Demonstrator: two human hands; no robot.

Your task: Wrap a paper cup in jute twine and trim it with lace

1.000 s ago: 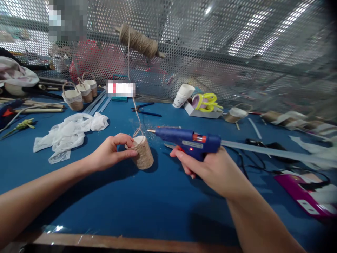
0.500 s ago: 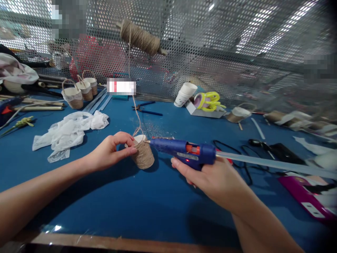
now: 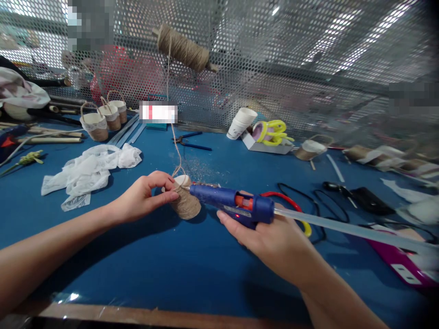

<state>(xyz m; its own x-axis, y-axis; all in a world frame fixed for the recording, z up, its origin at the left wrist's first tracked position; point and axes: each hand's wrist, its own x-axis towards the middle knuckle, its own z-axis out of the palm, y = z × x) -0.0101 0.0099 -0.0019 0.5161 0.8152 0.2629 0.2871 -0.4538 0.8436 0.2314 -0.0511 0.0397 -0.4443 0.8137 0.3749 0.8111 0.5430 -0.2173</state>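
Observation:
A small paper cup wrapped in brown twine tilts on the blue table, its white inside partly showing. My left hand pinches the cup's rim at its left side, thumb in front, with twine at the fingertips. From there the twine runs up to a spool hanging on the mesh. Wrapped in my right hand is a blue hot glue gun, a small red light on its side. A long clear glue stick sticks out of its back. The nozzle touches or nearly touches the cup near its rim.
White lace lies left, with several handled cups behind. Pliers lie beyond the cup. Stacked paper cups and yellow-handled scissors in a box stand at the back. A purple power strip and black cables lie right.
The glue gun and my right hand have shifted left, its nozzle moving along the cup's rim toward my left fingers. More of the red and yellow handle behind it shows. My left hand stays put.

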